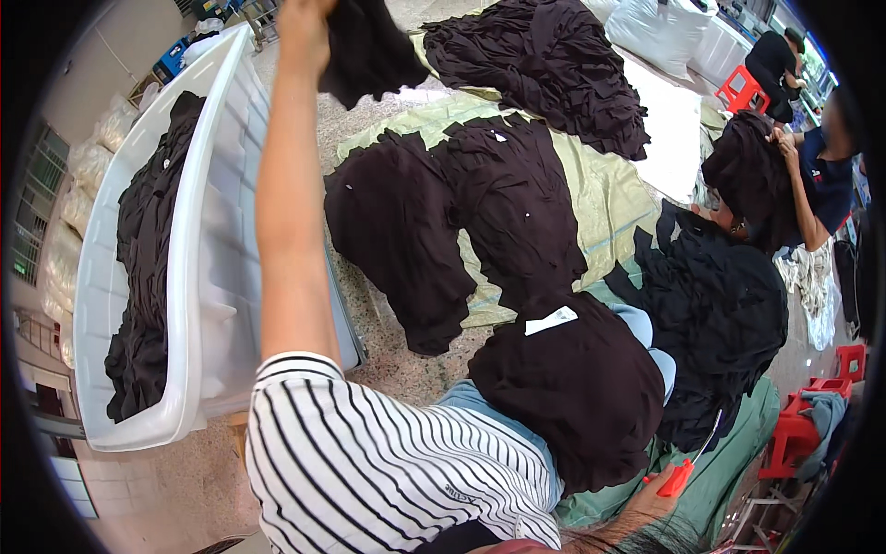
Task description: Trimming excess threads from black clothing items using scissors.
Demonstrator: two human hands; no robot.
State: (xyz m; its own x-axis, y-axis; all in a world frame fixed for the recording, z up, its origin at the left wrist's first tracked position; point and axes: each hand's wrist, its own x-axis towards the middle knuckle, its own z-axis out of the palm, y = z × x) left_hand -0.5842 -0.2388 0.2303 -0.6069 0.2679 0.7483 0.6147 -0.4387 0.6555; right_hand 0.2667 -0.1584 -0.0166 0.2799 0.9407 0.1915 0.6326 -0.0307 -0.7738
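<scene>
At the top edge my left hand (306, 35), its arm stretched far out, grips a dark brown garment piece (371, 57) that hangs down beside it; the fingertips are partly cut off by the frame. Low on the right, my right hand (644, 500) is closed round red-handled scissors (677, 479), their metal blade pointing up and right. Across my lap lies a heap of dark brown fabric (572, 397) with a white paper slip (551, 320) on it. Two more dark brown stacks (397, 231) spread out in front of my knees.
A large white plastic bin (198, 277) holding dark fabric stands on the left. A big dark pile (544, 69) lies on pale yellow sheeting (600, 203) ahead. Black fabric (715, 314) is heaped at right. A co-worker (817, 185) handles dark cloth there, near red stools (794, 443).
</scene>
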